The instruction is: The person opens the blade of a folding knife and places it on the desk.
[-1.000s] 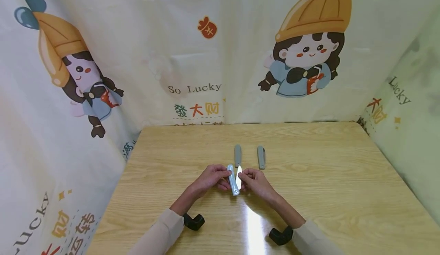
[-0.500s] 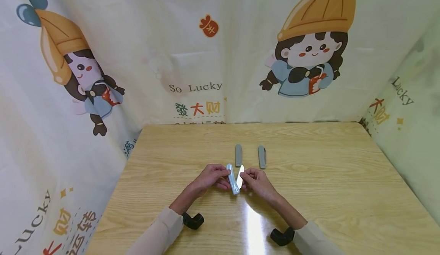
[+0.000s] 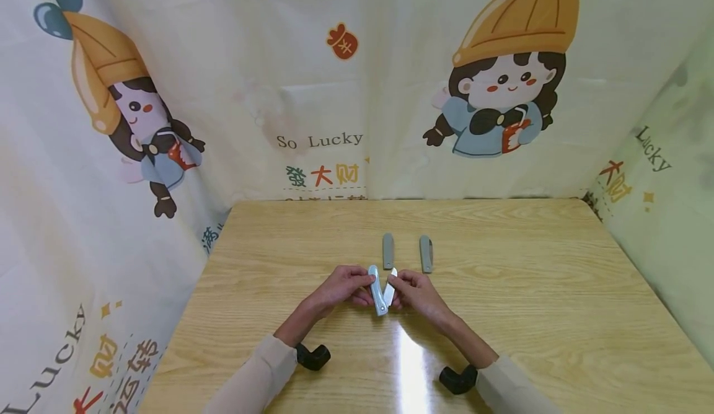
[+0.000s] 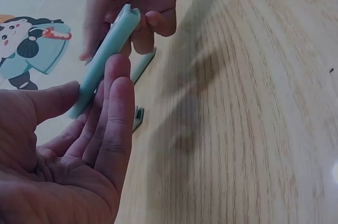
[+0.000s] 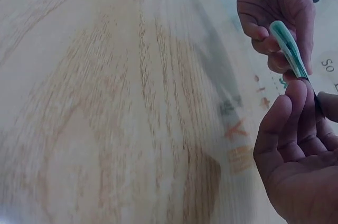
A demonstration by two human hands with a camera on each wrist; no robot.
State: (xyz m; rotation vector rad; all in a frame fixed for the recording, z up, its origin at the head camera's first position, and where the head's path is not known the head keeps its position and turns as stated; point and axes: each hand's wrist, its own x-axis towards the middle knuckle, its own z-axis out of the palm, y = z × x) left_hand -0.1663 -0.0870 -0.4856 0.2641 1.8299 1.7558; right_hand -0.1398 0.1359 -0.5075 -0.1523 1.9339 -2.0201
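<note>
A pale blue-green folding knife (image 3: 376, 291) is held up over the table between both hands, its silver blade (image 3: 390, 291) standing part way out of the handle in a narrow V. My left hand (image 3: 347, 285) grips the handle between thumb and fingers; the left wrist view shows the thumb on one side of the handle (image 4: 103, 60) and fingertips on the other. With thumb and fingers, my right hand (image 3: 417, 294) pinches the blade near its upper part. In the right wrist view the blade is mostly hidden by the fingers of my right hand (image 5: 298, 160).
Two greyish folding knives, a left one (image 3: 388, 251) and a right one (image 3: 426, 254), lie folded on the wooden table (image 3: 502, 302) just beyond my hands. A printed curtain (image 3: 390, 92) surrounds the table's back and sides. Black wrist mounts (image 3: 313, 357) sit at both cuffs.
The blade has swung to the right, away from the handle, so the V between them is wider. My right hand has shifted slightly right; the left keeps its grip.
</note>
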